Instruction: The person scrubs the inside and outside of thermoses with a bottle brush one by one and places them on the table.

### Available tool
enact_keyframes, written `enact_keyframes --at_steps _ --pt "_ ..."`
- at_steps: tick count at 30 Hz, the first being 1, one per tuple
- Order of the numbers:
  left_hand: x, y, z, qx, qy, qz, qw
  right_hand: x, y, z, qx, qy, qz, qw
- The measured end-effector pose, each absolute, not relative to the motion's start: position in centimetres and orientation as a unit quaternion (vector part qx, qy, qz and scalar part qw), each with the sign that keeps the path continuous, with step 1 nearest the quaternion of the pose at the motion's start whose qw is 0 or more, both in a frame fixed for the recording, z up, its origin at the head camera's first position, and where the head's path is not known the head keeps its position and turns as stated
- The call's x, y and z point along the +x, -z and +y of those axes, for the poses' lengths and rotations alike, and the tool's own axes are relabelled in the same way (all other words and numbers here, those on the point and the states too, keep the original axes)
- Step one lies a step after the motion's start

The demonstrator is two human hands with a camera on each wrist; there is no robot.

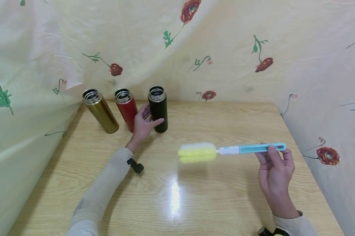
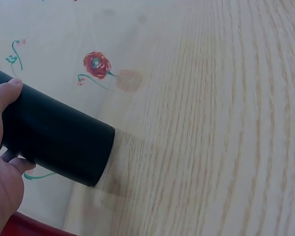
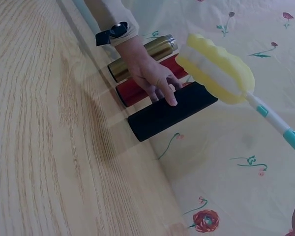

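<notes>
My left hand [image 1: 144, 123] grips a black bottle [image 1: 158, 113] from its left side, the thumb across its front. The bottle stands upright with no lid on its steel neck. In the left wrist view its base [image 2: 96, 157] meets the table, and part of its body is behind the thumb. On the right, my right hand [image 1: 276, 170] pinches a bottle brush [image 1: 261, 148] near the end of its blue handle. The brush is held level above the table, its yellow-and-white sponge head [image 1: 197, 152] pointing left.
A red bottle [image 1: 126, 106] stands just left of the black one, partly behind my left hand. Further left is a gold bottle [image 1: 102, 113], also lidless. Flowered cloth [image 1: 224, 49] hangs behind and beside the wooden table [image 1: 218, 200].
</notes>
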State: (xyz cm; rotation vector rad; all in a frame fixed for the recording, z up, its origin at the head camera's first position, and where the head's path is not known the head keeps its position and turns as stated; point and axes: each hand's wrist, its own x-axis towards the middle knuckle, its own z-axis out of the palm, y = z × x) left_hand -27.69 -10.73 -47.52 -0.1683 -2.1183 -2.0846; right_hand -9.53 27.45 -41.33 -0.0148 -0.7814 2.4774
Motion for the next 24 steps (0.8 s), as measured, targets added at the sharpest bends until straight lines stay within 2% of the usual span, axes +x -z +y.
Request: enact_keyframes --at_steps 9,18,24 --pt "-27.7 47.6 -10.8 -0.048 0.698 -0.711 0.074 -9.9 41.2 28.3 -0.037 -0.916 -0.274 0.292" --pt "-26.8 45.9 -10.5 -0.049 0.681 -0.728 0.065 -10.7 41.4 29.7 -0.07 -0.897 -0.287 0.329" --pt "-27.1 46.6 -10.7 -0.052 0.679 -0.73 0.064 -11.0 41.5 30.4 -0.071 -0.884 -0.304 0.348"
